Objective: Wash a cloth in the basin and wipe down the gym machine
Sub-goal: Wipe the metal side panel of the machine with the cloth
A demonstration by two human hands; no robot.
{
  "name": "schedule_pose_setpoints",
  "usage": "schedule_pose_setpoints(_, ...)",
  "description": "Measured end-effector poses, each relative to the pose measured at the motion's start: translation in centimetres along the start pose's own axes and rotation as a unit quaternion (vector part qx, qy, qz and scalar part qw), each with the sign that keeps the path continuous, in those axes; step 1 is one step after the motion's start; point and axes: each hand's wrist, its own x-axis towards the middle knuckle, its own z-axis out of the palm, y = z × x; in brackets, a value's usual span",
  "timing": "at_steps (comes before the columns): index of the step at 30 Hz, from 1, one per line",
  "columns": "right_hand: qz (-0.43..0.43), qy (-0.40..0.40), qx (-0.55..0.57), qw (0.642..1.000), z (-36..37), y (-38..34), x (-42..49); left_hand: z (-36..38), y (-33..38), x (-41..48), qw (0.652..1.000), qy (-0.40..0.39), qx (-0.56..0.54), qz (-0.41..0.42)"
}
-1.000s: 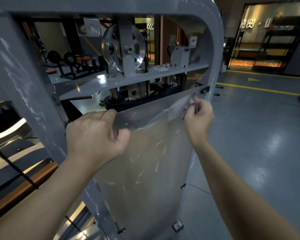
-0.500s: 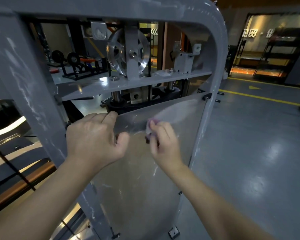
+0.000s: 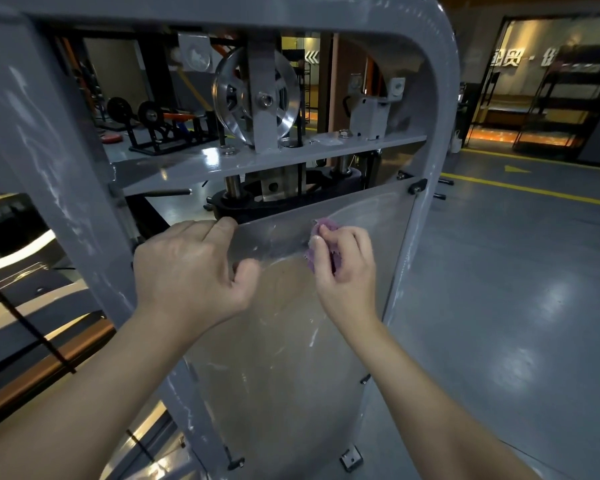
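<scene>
On the gym floor, we are in the wiping step. Our left hand grips the top edge of the machine's clear panel; our right hand pinches the purple cloth against it. Next, we judge, lower strokes.

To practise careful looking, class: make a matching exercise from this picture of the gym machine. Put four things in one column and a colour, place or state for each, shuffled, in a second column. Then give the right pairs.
Things
1. cloth
2. left hand
3. pulley
4. panel

Descriptions
A. silver wheel, high in the frame
B. purple, bunched in the right hand
C. clear, streaked, filling the lower frame
D. grips the panel's top edge

Pairs: 1-B, 2-D, 3-A, 4-C
</scene>
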Motion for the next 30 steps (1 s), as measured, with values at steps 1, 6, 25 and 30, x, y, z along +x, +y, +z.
schedule_pose_setpoints(1,0.011,0.000,0.002,1.000,0.1,-0.2,0.2,0.0,0.0,0.0,1.000,0.000,0.000,0.001)
schedule_pose_setpoints(6,0.160,0.117,0.049,0.979,-1.3,0.7,3.5,0.0,-0.2,-0.1,1.000,-0.003,-0.008,0.002)
schedule_pose_setpoints(25,-0.083,0.018,-0.078,0.993,0.2,1.5,1.4,-0.5,-0.3,0.0,1.000,-0.008,-0.008,0.014)
schedule_pose_setpoints(30,0.031,0.062,-0.029,0.997,3.7,-1.5,-1.1,-0.8,-0.2,0.0,1.000,-0.021,0.002,0.013)
